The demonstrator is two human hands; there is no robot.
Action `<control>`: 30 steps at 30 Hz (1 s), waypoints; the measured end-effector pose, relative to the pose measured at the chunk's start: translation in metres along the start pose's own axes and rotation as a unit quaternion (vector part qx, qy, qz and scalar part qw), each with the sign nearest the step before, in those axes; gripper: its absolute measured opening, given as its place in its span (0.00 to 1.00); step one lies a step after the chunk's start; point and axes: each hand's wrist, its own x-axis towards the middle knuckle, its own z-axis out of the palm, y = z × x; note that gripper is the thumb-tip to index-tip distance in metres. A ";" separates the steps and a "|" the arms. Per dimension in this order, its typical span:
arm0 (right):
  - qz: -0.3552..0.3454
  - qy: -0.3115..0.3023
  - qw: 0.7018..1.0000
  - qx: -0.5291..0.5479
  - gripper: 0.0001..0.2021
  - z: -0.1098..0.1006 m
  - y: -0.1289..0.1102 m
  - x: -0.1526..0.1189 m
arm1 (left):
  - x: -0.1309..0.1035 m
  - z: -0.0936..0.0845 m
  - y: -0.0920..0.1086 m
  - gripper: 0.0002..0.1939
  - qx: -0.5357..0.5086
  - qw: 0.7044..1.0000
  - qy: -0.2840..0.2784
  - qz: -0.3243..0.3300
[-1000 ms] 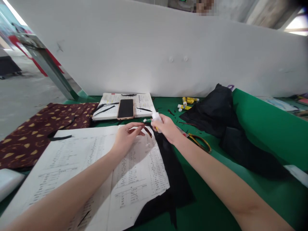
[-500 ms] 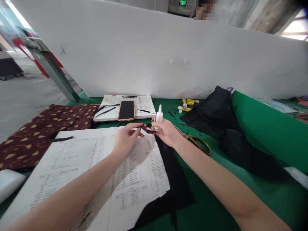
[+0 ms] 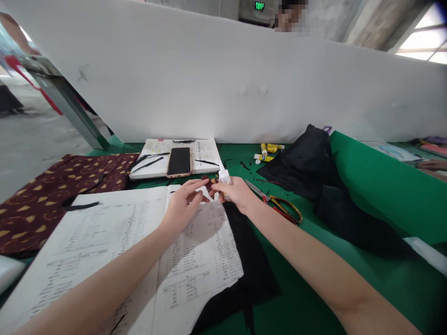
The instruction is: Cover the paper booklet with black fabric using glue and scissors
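- The largest thing is the green tabletop [image 3: 296, 284], and the open printed pages [image 3: 188, 265] lie on it, below our two hands.
- The black cloth [image 3: 256, 265] comes out from under the right edge of these pages; the scissors [image 3: 286, 209] lie apart, to the right of the hands, with blades toward our right wrist.
- Our left hand [image 3: 181, 204] comes from the left side. Its fingers are bent, and the tips reach to the scrap; if they really pinch it, we cannot tell.
- Our right hand [image 3: 240, 195] has its fingers closed around the bottle, so this hand is the nearer one to it.
- The white nozzle bottle [image 3: 224, 176] is at the right fingertips, above the upper edge of the pages. Its long axis stands almost upright, with the nozzle up and leaning a little to the left; therefore the nozzle does not point down to the scrap.
- The smallest is the brown patterned scrap [image 3: 213, 181], just beside the bottle on its left, between the fingertips of both hands. Its long axis is partly hidden, and we cannot tell it surely.
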 end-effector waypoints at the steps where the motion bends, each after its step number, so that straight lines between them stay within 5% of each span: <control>1: -0.004 0.015 1.000 -0.005 0.04 -0.003 -0.001 0.003 | 0.000 0.000 0.001 0.17 0.002 1.000 0.000 -0.003; 6: -0.021 0.119 0.991 -0.060 0.14 -0.034 -0.008 0.020 | -0.001 0.000 0.006 0.14 0.012 1.000 0.012 -0.011; 12: 0.017 0.148 0.983 -0.107 0.19 -0.070 -0.014 0.033 | 0.000 0.002 0.005 0.11 0.003 1.000 0.018 -0.002; 25: -0.051 0.150 0.987 -0.018 0.09 -0.038 -0.026 0.017 | -0.001 0.001 0.007 0.10 0.018 1.000 0.012 -0.011; 30: -0.021 0.079 0.995 0.049 0.06 -0.037 -0.028 0.014 | 0.000 0.002 0.002 0.10 0.027 1.000 0.003 0.000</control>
